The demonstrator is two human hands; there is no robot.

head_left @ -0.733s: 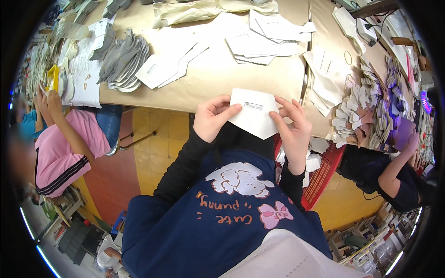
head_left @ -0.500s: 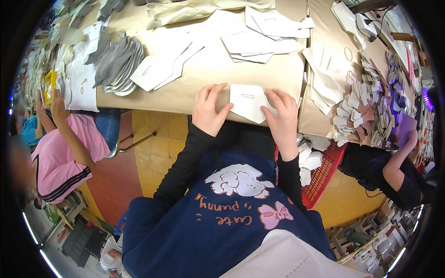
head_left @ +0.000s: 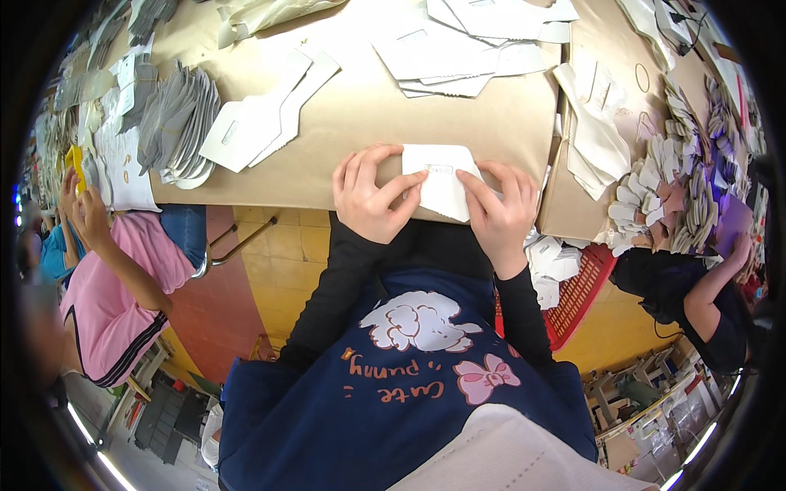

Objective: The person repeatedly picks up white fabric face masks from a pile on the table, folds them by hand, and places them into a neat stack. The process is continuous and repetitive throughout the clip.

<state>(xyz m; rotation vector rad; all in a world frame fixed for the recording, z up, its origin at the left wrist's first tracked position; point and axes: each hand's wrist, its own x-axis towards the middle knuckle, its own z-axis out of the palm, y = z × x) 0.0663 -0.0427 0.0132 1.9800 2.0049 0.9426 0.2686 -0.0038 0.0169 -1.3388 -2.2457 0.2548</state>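
A white flat cut piece (head_left: pixel 446 195) with a small printed box lies at the table's near edge, in front of me. My left hand (head_left: pixel 370 192) grips its left side, the thumb pressed on top near the print and the fingers bent at the edge. On the opposite side, my right hand (head_left: pixel 499 200) holds the piece with thumb and fingers closed at its right edge. The undersides of the fingertips are hidden. Beyond and to the left lie two white cut pieces (head_left: pixel 266 119), partly overlapping. A pile of larger white pieces (head_left: pixel 446 57) lies farther back.
Brown paper covers the table (head_left: pixel 352 123). Bundled grey pieces (head_left: pixel 184 123) lie at left, small stacked pieces (head_left: pixel 647 196) at right. Below the table edge stands a red basket (head_left: pixel 585 295) holding white scraps. One person in pink (head_left: pixel 123 262) sits left; another person's arm (head_left: pixel 712 282) shows right.
Both hands have closed in on the white piece, thumbs now on it near the print. The view has shifted a little, and the person at left has moved their hands.
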